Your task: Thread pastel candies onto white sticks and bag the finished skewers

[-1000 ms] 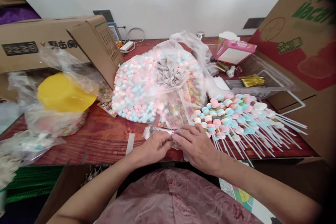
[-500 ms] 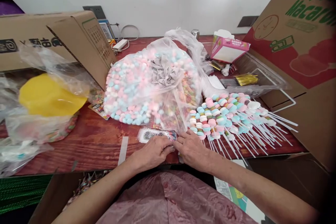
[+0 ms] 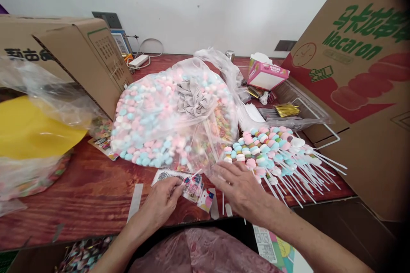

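Note:
My left hand (image 3: 163, 200) is over the near edge of the table, thumb and forefinger pinched at the edge of a small printed packet (image 3: 194, 190). Partly under these fingers lies a clear sleeve with a QR code (image 3: 165, 175). My right hand (image 3: 240, 190) is held palm down with its fingers stretched out, beside the pile of marshmallow skewers (image 3: 265, 149). Its fingertips overlap the near edge of a big clear bag of pink, blue and white marshmallows (image 3: 144, 123). Whether they touch the bag I cannot tell.
A clear plastic tray (image 3: 307, 115) with gold twist ties (image 3: 287, 110) stands behind the skewers. Cardboard boxes rise at left (image 3: 77, 51) and right (image 3: 352, 94). A yellow sheet (image 3: 35, 128) in plastic lies at left. White tape (image 3: 135, 200) sticks to the table.
My hands were together over the printed packets and are now apart. My right hand has opened out near the skewers. The printed packets are more uncovered. The whole view has shifted.

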### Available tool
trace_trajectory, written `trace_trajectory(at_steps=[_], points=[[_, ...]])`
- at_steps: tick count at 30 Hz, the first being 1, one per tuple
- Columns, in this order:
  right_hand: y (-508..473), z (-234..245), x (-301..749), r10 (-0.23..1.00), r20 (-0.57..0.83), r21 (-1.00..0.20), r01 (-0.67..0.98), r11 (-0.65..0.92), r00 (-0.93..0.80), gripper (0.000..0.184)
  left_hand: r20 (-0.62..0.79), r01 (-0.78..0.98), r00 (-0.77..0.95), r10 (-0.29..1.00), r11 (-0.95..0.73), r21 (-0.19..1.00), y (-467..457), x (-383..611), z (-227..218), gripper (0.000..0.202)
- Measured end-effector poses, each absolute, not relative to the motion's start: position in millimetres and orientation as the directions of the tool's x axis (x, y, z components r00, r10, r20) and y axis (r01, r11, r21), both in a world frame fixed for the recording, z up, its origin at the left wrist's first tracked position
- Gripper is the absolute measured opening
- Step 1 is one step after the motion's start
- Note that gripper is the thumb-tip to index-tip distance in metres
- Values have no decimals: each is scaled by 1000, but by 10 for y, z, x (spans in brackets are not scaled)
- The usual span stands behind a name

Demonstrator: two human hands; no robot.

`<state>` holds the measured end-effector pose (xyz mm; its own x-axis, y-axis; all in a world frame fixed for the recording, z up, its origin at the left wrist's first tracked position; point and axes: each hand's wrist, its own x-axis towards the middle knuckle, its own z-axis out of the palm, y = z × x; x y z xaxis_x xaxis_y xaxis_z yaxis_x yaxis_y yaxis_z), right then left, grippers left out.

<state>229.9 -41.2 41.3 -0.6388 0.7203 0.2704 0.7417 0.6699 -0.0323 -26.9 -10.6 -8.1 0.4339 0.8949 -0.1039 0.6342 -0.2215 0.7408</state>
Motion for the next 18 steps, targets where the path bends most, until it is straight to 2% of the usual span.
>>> trace_trajectory(at_steps=[3,6,8,11,14,18], points=[[-224,602,2687,758,371,46,826,562,-537,36,-146,539,463,874,-147,829,-206,-217,-7,38],[76,818,3052,811,376,116,891,439,-449,31,-148,499,506,850,-148,854,-254,-120,17,39],[324,954,3169,854,281,222,896,385,-437,26,-130,497,512,849,-170,851,-228,-66,-3,37],[706,1061,3118,902,-57,435,802,409,-429,19,-106,497,514,851,-195,846,-136,-23,-66,36],[1010,996,2942,863,-248,474,722,504,-440,16,-108,511,519,848,-206,835,-65,-12,-132,36],[1242,769,2823,827,-359,472,680,561,-433,17,-125,514,522,844,-193,836,-43,-40,-175,33]])
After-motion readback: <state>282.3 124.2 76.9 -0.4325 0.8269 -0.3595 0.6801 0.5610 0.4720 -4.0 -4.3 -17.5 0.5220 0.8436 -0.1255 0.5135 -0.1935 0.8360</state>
